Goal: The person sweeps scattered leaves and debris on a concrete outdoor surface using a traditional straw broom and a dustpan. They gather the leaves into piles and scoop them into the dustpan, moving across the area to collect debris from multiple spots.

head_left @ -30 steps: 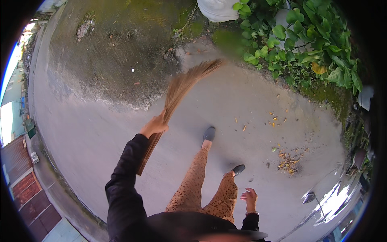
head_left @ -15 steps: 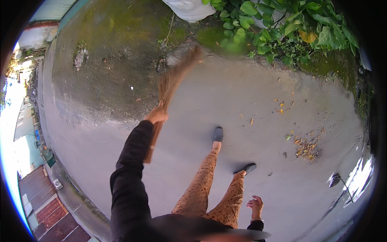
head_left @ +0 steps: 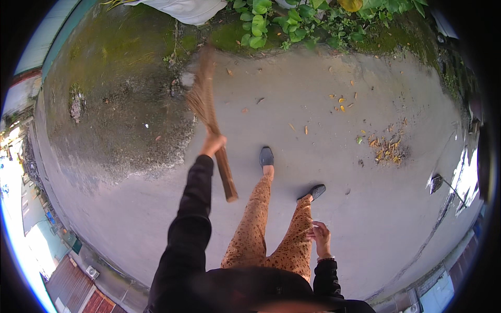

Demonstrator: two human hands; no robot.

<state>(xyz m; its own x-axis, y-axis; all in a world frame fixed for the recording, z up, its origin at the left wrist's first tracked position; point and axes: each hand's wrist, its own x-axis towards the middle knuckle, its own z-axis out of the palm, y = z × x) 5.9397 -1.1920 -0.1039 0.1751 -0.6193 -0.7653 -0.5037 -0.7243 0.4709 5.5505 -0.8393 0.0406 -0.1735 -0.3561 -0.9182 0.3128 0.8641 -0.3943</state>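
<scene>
My left hand (head_left: 213,144) is wrapped round a straw broom (head_left: 202,99), stretched out in front of me. Its bound handle end slants back toward my legs; the bristles fan forward, blurred at the tip, over the edge between mossy ground and grey concrete. My right hand (head_left: 321,237) hangs beside my right thigh, fingers loosely bent and apart, with nothing in it. A small heap of dry yellow and brown leaves (head_left: 389,148) lies on the concrete to the right. Loose yellow leaves (head_left: 341,99) are scattered beyond it.
A long-handled dustpan (head_left: 436,183) stands at the far right. Leafy green plants (head_left: 300,23) and a white sack (head_left: 190,9) line the far edge. Mossy ground (head_left: 125,104) covers the left. My dark shoes (head_left: 266,156) are on the concrete (head_left: 386,219).
The broom has swung, its bristle end now leaning left and its handle end pointing right toward my legs. The view has shifted, and my right hand has come nearer my thigh.
</scene>
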